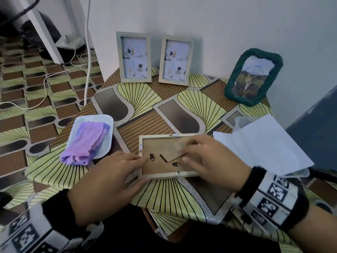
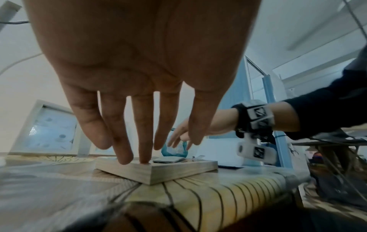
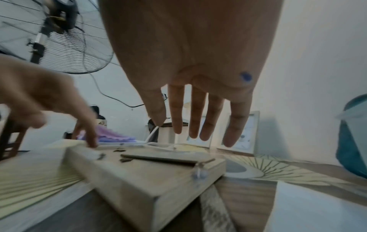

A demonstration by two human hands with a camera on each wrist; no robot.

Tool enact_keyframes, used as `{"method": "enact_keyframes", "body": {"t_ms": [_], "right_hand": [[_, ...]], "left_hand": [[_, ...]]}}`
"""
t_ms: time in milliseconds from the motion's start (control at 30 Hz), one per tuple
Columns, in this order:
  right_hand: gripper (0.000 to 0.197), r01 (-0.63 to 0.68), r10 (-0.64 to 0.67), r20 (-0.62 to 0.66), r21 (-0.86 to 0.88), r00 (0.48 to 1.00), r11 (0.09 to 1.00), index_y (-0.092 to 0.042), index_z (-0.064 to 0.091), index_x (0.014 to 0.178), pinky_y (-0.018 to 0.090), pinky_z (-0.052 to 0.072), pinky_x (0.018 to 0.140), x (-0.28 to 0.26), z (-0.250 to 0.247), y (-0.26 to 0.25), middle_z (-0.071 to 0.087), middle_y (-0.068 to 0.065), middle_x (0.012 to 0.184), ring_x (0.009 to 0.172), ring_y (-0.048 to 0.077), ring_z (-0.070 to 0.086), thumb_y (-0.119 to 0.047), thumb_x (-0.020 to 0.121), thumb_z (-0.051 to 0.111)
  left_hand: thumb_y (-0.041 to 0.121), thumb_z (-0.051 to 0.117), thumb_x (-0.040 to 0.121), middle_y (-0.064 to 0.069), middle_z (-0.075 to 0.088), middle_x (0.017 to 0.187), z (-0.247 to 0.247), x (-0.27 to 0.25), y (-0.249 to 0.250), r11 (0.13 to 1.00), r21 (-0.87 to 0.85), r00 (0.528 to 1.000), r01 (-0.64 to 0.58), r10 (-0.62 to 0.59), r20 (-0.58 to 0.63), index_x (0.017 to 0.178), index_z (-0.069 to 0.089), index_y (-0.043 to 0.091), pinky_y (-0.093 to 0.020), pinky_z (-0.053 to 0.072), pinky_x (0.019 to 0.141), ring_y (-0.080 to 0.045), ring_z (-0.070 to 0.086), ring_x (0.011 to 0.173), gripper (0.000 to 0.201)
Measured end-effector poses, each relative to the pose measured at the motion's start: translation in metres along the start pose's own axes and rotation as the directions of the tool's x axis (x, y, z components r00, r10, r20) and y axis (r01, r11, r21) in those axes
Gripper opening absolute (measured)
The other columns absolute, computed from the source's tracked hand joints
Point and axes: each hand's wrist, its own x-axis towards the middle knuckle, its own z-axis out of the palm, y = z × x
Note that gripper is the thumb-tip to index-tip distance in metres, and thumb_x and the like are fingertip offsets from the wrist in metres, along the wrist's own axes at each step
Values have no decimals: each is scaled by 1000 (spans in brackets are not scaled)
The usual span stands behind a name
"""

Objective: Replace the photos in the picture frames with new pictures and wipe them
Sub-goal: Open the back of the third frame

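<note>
A pale wooden picture frame (image 1: 160, 175) lies face down at the table's front middle, its brown backing board (image 1: 156, 167) up. My left hand (image 1: 127, 161) has straight fingers, and their tips press on the frame's left edge (image 2: 168, 171) beside a black turn clip (image 1: 151, 157). My right hand (image 1: 200, 152) hovers over the frame's right half with straight, spread fingers (image 3: 198, 122), just above the cardboard stand flap (image 3: 158, 157); whether it touches the flap is unclear. White sheets (image 1: 264, 143) lie to the right. A purple cloth (image 1: 87, 141) sits at the left.
Two pale frames (image 1: 134, 57) (image 1: 175, 60) with photos stand against the back wall, and a green woven frame (image 1: 253, 77) leans at the back right. The cloth lies on a white tray (image 1: 107, 123). The sheets rest on a clear plastic container (image 1: 240, 121). Cables cross the floor on the left.
</note>
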Motion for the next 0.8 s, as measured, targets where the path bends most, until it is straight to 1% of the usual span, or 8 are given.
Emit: {"method": "enact_keyframes", "body": {"t_ms": [100, 233, 300, 367, 433, 533, 667, 800], "right_hand": [[39, -56, 56, -17, -12, 998, 998, -20, 59, 131, 36, 40, 106, 22, -8, 15, 56, -3, 133, 124, 15, 49, -38, 98, 50], [48, -84, 107, 158, -144, 982, 986, -15, 48, 142, 33, 27, 117, 44, -4, 17, 44, 3, 150, 139, 20, 38, -41, 102, 40], [43, -99, 141, 207, -199, 968, 975, -13, 54, 130, 41, 39, 109, 47, 0, 11, 53, 6, 137, 126, 26, 49, -41, 101, 39], [41, -124, 174, 199, -241, 964, 963, -14, 55, 125, 44, 46, 98, 44, 1, 6, 55, 5, 128, 115, 26, 53, -41, 100, 38], [41, -138, 195, 186, -279, 963, 950, -14, 56, 122, 45, 48, 94, 38, 0, 5, 55, 5, 124, 112, 26, 53, -43, 100, 37], [39, -165, 222, 185, -279, 957, 946, -15, 60, 111, 43, 49, 90, 25, -5, 6, 55, 4, 113, 105, 24, 54, -45, 99, 37], [43, -187, 257, 229, -289, 939, 939, -14, 63, 101, 42, 49, 88, 4, -5, 4, 53, 3, 108, 98, 23, 55, -49, 98, 39], [41, -196, 236, 217, -189, 947, 962, -15, 62, 88, 39, 49, 82, -21, -3, -5, 51, 1, 98, 86, 21, 56, -49, 97, 41]], "left_hand": [[63, 34, 89, 17, 63, 126, -2, -11, 10, 993, 114, 991, -44, 30, 127, 132, 59, 27, -31, 51, 94, -7, 57, 118, 62], [63, 29, 90, 2, 57, 138, 3, -21, 19, 932, 350, 964, -96, -1, 267, 135, 58, 16, -37, 46, 104, -15, 50, 131, 71], [65, 24, 91, -1, 51, 143, 4, -21, 20, 919, 381, 957, -96, -21, 290, 140, 51, 14, -41, 37, 111, -18, 42, 137, 76], [72, 6, 88, 2, 23, 159, 5, -16, 14, 920, 380, 945, -94, -38, 326, 153, 26, 18, -38, 7, 120, -16, 12, 149, 86], [76, -8, 82, 7, -5, 161, 7, -11, 5, 923, 373, 944, -94, -36, 328, 155, 2, 22, -28, -15, 115, -11, -17, 147, 91], [79, -13, 78, 7, -15, 159, 8, 0, -6, 922, 378, 946, -81, -49, 322, 154, -6, 21, -22, -18, 111, -7, -26, 143, 95], [84, -16, 72, 5, -16, 159, 9, 24, -19, 943, 331, 937, -41, -79, 341, 153, -8, 18, -24, -11, 116, -6, -23, 143, 105], [83, -7, 75, 2, -12, 160, 7, 57, -28, 962, 272, 929, -23, -80, 362, 153, -7, 17, -23, -10, 113, -4, -18, 142, 102]]}}
